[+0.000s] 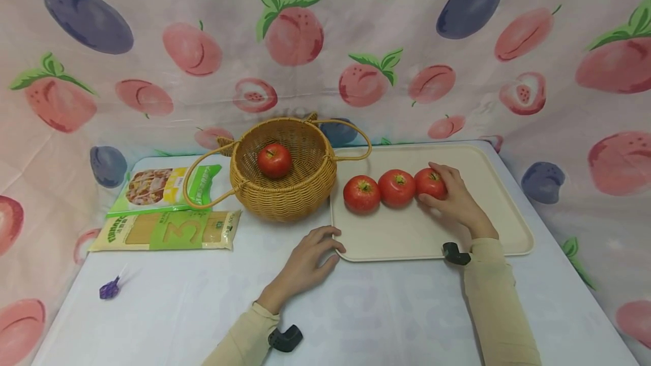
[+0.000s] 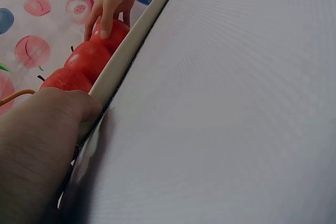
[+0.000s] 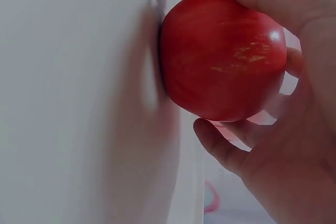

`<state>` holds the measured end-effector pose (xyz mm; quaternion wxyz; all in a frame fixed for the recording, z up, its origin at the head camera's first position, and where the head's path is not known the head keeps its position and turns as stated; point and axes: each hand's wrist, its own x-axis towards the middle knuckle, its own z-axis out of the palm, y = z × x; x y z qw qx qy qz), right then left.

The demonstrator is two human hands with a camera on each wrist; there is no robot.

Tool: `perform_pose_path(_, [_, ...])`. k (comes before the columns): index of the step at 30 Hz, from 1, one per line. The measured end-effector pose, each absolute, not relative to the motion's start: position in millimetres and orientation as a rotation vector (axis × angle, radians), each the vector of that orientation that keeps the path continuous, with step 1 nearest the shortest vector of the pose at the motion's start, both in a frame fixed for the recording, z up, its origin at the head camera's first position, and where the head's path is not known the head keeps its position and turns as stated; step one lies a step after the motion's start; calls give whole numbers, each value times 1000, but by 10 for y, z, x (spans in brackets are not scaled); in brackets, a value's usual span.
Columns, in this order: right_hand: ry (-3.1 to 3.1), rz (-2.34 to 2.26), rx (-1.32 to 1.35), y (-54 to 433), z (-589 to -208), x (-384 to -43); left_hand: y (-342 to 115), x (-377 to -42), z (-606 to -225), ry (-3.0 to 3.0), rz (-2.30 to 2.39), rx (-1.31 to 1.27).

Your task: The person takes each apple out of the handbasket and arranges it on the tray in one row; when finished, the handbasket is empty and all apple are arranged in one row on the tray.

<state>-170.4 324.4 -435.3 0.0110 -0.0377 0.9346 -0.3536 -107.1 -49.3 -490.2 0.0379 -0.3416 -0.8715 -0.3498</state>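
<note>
Rightmost apple (image 1: 427,186), and the right hand (image 1: 454,199) has it! Thumb on the near side, fingers wrapped about the far side, opened only as wide as the fruit. Down on the pale tray (image 1: 396,236) it sits, at the right end of a row of 3, with the middle apple (image 1: 396,188) snug beside it and the left apple (image 1: 361,195) at the other end.

Over to the left hand (image 1: 307,258): nothing in its grasp, fingers loosely spread, low at the tray's near left corner; whether the fingertips press the rim, I cannot tell from here.

Just left of the tray stands the wicker basket (image 1: 282,201), handles flopped out to either side, and inside it, 1 more apple (image 1: 274,160). Further left on the white worktop (image 1: 386,315), a green-edged food bag (image 1: 163,185) lies behind a long packet (image 1: 165,231) bearing a big 3. Nearer me, a purple-wrapped lollipop (image 1: 109,290). Behind everything hangs a fruit-print cloth (image 1: 315,89).
</note>
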Motion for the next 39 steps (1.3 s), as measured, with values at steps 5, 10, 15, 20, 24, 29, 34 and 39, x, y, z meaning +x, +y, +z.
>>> perform_pose_path(5, [2938, -1126, -128, 3231, -4334, -1715, -491, -1070, -4907, -2654, -1067, -1052])
perform_pose_path(10, [3013, -1245, -182, 3202, -4300, -1743, -499, -1074, -4895, -2664, -1076, -1056])
perform_pose_path(15, [3090, -1394, -315, 3116, -4238, -1768, -510, -1078, -4890, -2676, -1086, -1054])
perform_pose_path(20, [3147, -1510, -494, 2934, -4083, -1763, -506, -1074, -4889, -2685, -1101, -1051])
perform_pose_path(24, [3106, -1547, -529, 2739, -3883, -1698, -502, -1066, -4883, -2696, -1100, -1047])
perform_pose_path(29, [3110, -1524, -579, 2602, -3792, -1713, -495, -1064, -4881, -2689, -1085, -1051])
perform_pose_path(34, [3100, -1462, -599, 2493, -3732, -1740, -495, -1067, -4904, -2683, -1066, -1056])
perform_pose_path(39, [3062, -1441, -700, 2395, -3669, -1779, -496, -1067, -4909, -2683, -1070, -1056])
